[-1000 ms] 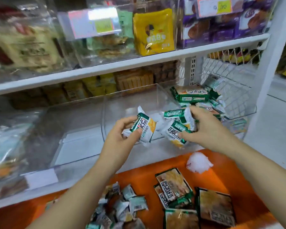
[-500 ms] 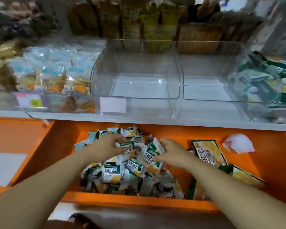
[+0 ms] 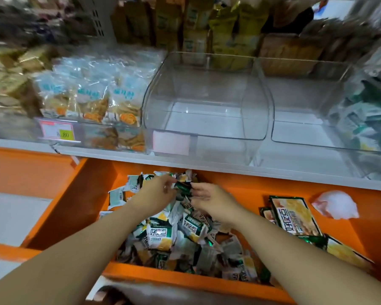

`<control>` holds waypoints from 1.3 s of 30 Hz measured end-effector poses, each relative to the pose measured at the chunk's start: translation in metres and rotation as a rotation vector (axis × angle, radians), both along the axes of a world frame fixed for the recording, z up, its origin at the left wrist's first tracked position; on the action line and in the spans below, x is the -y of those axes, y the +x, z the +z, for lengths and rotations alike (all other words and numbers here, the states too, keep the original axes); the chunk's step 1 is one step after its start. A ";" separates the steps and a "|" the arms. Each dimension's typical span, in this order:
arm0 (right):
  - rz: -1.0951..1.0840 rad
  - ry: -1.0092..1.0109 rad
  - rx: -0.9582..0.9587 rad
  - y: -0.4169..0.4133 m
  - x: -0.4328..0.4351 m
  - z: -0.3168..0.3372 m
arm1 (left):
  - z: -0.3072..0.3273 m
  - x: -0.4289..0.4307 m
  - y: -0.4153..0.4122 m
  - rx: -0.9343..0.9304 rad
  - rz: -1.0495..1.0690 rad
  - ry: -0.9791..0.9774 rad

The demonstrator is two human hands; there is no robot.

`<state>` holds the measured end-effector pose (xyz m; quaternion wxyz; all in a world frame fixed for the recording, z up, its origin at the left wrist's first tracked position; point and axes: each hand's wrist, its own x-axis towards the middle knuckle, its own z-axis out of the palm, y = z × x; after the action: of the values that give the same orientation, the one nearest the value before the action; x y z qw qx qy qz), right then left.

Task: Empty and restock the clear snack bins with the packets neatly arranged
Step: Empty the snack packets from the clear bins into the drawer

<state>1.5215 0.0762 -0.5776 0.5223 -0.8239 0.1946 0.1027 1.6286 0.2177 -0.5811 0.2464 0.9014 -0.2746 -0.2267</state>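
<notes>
L hand (image 3: pixel 156 194), R hand (image 3: pixel 209 199) on packets (image 3: pixel 161 235)

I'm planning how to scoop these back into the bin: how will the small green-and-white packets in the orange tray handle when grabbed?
Probably light and floppy: the small packets look crumpled, heaped at every angle. Their glossy film likely slips, so a big handful may spill. Flat shapes shouldn't roll.

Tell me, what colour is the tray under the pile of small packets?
The tray is orange; the head view shows it best.

Shop: price tag (image 3: pixel 57 131), stocked shelf (image 3: pixel 119 154)
</notes>
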 end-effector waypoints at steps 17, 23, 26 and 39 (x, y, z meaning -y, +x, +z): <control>-0.385 -0.185 0.364 -0.201 0.180 0.131 | 0.137 0.187 -0.158 0.151 -0.554 -0.412; -0.891 -0.210 0.569 -0.256 0.263 0.117 | 0.180 0.282 -0.187 0.194 -0.739 -0.437; -0.990 -0.366 0.488 -0.273 0.302 0.109 | 0.191 0.340 -0.197 0.238 -0.816 -0.413; -0.993 -0.337 0.477 -0.307 0.369 0.080 | 0.154 0.519 -0.163 0.619 -0.661 0.149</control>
<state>1.2142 -0.2929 -0.4976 0.3988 -0.7059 0.4487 -0.3760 1.4656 -0.3011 -0.4267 0.0015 0.8059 -0.5911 -0.0325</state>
